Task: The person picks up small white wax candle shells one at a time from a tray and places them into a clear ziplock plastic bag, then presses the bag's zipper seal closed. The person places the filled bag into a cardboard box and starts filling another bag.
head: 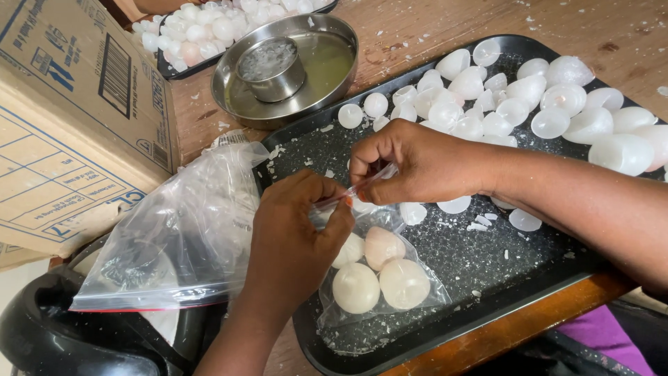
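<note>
Over the near edge of a black tray point(487, 278), a small clear bag point(379, 278) hangs between both hands. The left hand point(296, 237) pinches the bag's top strip at its left end, and the right hand point(417, 163) pinches it at the other end, fingers narrow on the plastic. Inside the bag lie four pale, peeled eggs point(381, 275), bunched at the bottom.

At two o'clock from the bag, a heap of white peeled eggs point(529, 104) fills the tray's far end, with shell crumbs scattered across the dark tray floor. At eleven o'clock stands a round steel pan point(334, 76) with cloudy liquid and a smaller steel bowl point(271, 66) in it. Beyond it, at twelve o'clock, a second tray point(167, 69) holds more eggs. At nine o'clock lies a larger clear bag point(174, 237), beside a cardboard box point(62, 118). All rests on a worn wooden table point(557, 21).
</note>
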